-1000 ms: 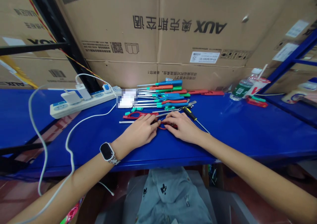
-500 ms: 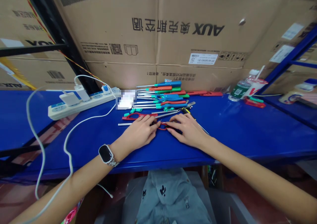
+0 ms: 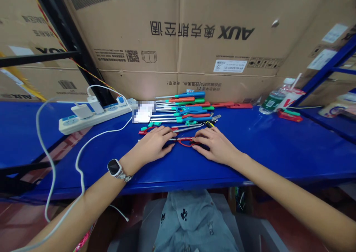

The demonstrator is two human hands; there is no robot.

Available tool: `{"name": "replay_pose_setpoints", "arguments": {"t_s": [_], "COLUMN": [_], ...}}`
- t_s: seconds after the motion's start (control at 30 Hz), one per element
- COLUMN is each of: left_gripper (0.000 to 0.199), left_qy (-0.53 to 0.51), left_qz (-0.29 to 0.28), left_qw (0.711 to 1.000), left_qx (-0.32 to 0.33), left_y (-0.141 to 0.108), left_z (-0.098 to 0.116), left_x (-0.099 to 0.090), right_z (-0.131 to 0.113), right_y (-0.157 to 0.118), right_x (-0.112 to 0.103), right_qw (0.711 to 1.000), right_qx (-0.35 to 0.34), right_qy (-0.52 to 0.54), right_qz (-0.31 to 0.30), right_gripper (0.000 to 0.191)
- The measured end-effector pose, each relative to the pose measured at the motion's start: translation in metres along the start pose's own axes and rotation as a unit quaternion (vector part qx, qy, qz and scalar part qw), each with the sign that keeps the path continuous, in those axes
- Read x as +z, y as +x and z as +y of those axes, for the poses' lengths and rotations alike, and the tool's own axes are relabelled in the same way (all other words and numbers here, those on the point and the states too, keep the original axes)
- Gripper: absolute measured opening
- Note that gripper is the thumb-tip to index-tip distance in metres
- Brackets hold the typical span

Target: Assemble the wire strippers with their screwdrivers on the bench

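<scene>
A red lighter shell half (image 3: 184, 142) lies on the blue table between my hands. My left hand (image 3: 156, 142) has its fingers closed around the metal tube at the shell's left end. My right hand (image 3: 215, 144) grips the shell's right end, with its fingers bent over it. Just behind my left hand lies another red handle piece (image 3: 144, 131). A tool with a black and yellow handle (image 3: 210, 124) shows behind my right fingers. Farther back, several lighters with blue, orange and green handles (image 3: 191, 109) lie in a row, their metal tubes pointing left.
On the left is a white power strip (image 3: 83, 119) with chargers and a white cable (image 3: 79, 159). A plastic bottle (image 3: 270, 102) and a cup (image 3: 290, 96) stand at the back right. Cardboard (image 3: 178, 59) rises behind the blue table (image 3: 264, 151).
My hands have moved slightly apart, and more of the red shell shows between them. The camera view has shifted slightly.
</scene>
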State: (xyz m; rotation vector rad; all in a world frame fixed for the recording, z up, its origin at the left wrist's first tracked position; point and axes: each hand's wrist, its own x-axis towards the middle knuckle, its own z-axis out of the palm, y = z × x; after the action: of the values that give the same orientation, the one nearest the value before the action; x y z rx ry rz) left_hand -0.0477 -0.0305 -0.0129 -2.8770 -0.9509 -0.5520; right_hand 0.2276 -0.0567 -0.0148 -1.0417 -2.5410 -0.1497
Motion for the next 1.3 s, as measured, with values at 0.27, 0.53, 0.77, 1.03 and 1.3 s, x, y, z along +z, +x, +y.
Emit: {"name": "replay_pose_setpoints", "arguments": {"t_s": [0.27, 0.53, 0.77, 1.03, 1.3], "left_gripper": [0.034, 0.035, 0.032, 0.023, 0.02], "left_qy": [0.022, 0.04, -0.003, -0.05, -0.125], "left_qz": [-0.023, -0.003, 0.035, 0.103, 0.167], "left_qw": [0.999, 0.999, 0.999, 0.992, 0.965], "left_qx": [0.026, 0.024, -0.003, -0.055, -0.16], "left_y": [0.0, -0.002, -0.001, 0.028, 0.055], "left_z": [-0.008, -0.002, 0.004, -0.021, -0.055], "left_x": [-0.002, 0.0, -0.008, -0.03, -0.03], "right_z": [0.002, -0.001, -0.004, 0.027, 0.037], "right_y": [-0.003, -0.003, 0.001, 0.035, 0.06], "right_x": [0.001, 0.002, 0.001, -0.003, 0.007], "right_qw": [0.999, 0.999, 0.997, 0.991, 0.988], "right_qx": [0.011, 0.021, 0.038, 0.077, 0.085], "right_qy": [0.027, 0.019, 0.025, 0.089, 0.121], "right_qz": [0.013, 0.023, 0.068, 0.056, 0.053], "right_gripper": [0.027, 0.028, 0.026, 0.019, 0.018]}}
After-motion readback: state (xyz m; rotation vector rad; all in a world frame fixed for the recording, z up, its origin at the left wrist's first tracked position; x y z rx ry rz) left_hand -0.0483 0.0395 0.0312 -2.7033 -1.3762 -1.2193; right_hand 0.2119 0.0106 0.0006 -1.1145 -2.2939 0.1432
